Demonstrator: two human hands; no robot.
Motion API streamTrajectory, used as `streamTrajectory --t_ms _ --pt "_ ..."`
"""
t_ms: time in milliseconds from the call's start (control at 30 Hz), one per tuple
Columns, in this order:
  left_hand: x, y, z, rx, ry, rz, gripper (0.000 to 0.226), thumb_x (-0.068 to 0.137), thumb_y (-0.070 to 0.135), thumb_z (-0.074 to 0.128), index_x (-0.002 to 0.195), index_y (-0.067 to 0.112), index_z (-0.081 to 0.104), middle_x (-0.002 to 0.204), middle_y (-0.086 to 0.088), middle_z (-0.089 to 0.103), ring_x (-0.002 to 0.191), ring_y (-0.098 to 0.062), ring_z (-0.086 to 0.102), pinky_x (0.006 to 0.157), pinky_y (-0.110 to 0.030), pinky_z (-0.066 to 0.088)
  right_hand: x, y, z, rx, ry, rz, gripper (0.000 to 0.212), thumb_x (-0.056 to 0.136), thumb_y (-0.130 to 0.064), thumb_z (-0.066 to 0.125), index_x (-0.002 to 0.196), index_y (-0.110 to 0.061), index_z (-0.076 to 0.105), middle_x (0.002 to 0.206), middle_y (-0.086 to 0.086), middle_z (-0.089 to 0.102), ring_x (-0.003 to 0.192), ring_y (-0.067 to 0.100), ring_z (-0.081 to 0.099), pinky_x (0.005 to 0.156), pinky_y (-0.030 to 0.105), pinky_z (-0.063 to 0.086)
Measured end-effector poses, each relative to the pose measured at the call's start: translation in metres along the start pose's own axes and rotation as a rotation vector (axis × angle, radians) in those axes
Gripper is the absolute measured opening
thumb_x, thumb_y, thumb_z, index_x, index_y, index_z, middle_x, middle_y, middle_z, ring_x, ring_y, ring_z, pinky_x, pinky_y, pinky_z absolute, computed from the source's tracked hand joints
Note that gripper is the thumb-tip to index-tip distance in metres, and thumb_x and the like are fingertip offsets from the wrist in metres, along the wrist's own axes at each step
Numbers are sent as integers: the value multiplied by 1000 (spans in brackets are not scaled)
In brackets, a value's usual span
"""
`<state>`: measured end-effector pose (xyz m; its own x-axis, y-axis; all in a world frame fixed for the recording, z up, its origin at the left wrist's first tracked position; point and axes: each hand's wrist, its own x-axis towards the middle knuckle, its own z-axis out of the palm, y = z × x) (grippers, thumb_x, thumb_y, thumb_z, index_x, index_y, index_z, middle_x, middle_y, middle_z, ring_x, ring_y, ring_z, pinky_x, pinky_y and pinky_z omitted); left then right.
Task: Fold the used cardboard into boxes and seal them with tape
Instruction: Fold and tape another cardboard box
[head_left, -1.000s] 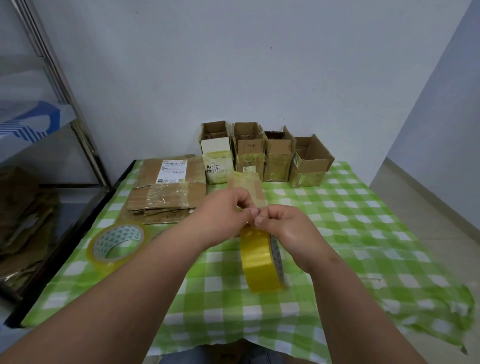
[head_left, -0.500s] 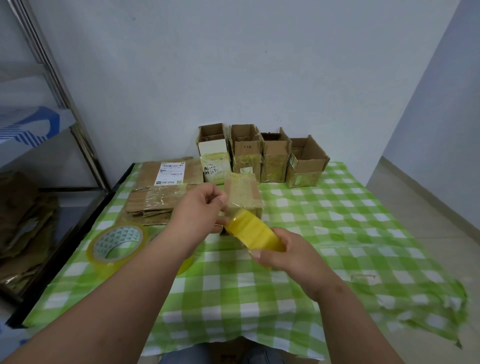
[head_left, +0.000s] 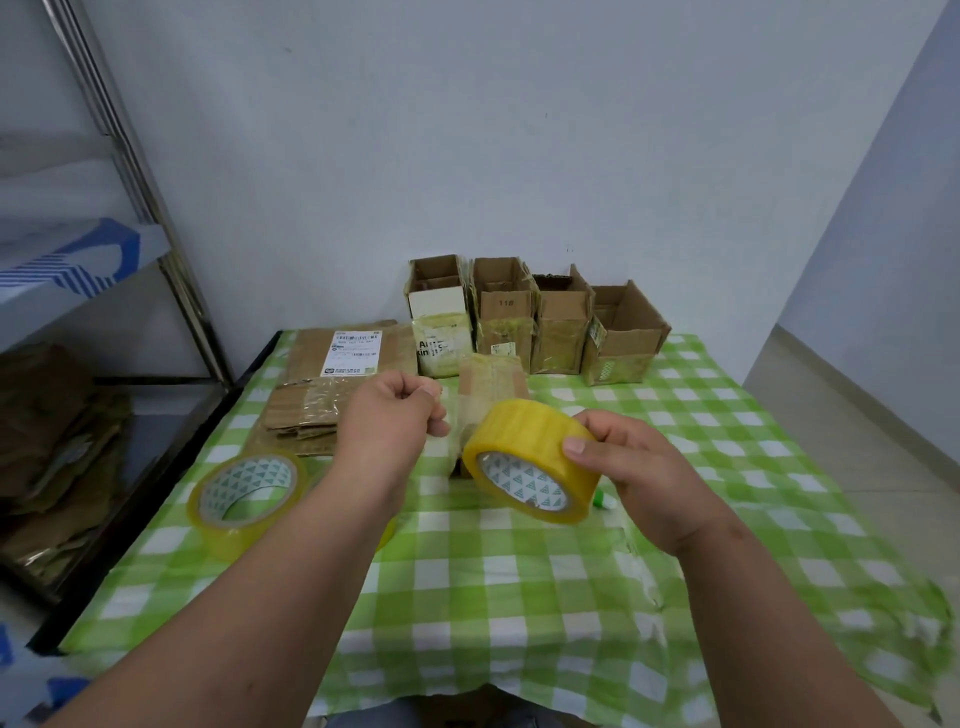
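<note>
My right hand (head_left: 631, 467) grips a yellow tape roll (head_left: 530, 460) above the table, its core turned toward me. My left hand (head_left: 392, 415) pinches the free end of a clear tape strip (head_left: 454, 415) pulled out from that roll. Behind the strip a small taped cardboard box (head_left: 491, 379) stands on the green checked tablecloth (head_left: 519, 597), partly hidden by roll and hands. A stack of flattened cardboard (head_left: 332, 384) lies at the back left.
Several open folded boxes (head_left: 540, 322) line the wall at the back. A second tape roll (head_left: 247, 491) lies at the left of the table. A small green-capped object (head_left: 602, 500) peeks out under my right hand. A metal shelf (head_left: 130, 208) stands to the left.
My hands have drawn apart, the left going left with the tape end. The roll turned from edge-on to showing its core and moved right.
</note>
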<state>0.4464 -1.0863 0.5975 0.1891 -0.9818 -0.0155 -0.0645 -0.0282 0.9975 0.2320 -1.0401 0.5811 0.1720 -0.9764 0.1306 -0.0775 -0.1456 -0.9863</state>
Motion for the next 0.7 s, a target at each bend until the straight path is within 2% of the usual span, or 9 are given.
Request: streamTrajectory --t_ms 133,233,333,400,467,567,667,700 --pt "8 4 0 -65 89 -35 19 94 7 56 77 15 60 67 -5 61 60 -15 54 61 -29 41 7 -5 -15 -134 76 12 40 65 -52 75 71 -14 64 65 -1 59 64 14 53 65 30 40" --pt "26 2 -10 -124 174 -121 20 89 2 54 77 16 60 56 2 60 62 -17 50 57 -28 36 8 -5 -34 -163 169 57 36 68 -46 83 63 -17 62 57 -11 60 54 4 56 60 25 40" --pt "35 -8 -11 -150 148 -188 17 91 1 55 83 13 63 50 5 62 57 -15 49 52 -26 33 10 -2 -51 -95 183 120 41 64 -52 81 68 -14 67 64 1 64 60 16 61 66 34 47" --pt "36 -13 -5 -159 133 -185 17 92 1 56 83 12 63 57 2 63 54 -13 54 50 -25 33 14 1 -59 -88 202 147 50 65 -54 79 75 -7 68 69 8 65 66 24 62 71 39 49" --pt "36 -14 1 -158 125 -183 16 92 1 56 82 12 62 66 -3 64 52 -11 58 46 -22 32 20 4 -63 -96 258 177 50 72 -47 80 82 0 65 74 10 66 72 29 63 75 43 50" --pt "42 -18 9 -169 133 -203 14 90 1 59 80 11 59 66 -7 64 46 -9 59 41 -20 30 34 6 -66 -198 334 200 32 84 -37 72 80 -5 68 75 7 67 74 29 65 72 40 50" --pt "50 -25 14 -167 144 -216 13 89 2 62 80 11 59 69 -9 67 45 -10 61 41 -20 32 47 7 -69 -303 391 225 35 85 -38 72 77 -5 66 75 8 63 73 30 63 67 37 47" --pt "52 -28 16 -155 149 -218 12 90 3 61 82 11 59 69 -9 68 45 -9 62 41 -20 33 50 7 -70 -331 400 232 34 84 -38 73 70 -8 65 73 7 61 71 30 62 65 36 45"
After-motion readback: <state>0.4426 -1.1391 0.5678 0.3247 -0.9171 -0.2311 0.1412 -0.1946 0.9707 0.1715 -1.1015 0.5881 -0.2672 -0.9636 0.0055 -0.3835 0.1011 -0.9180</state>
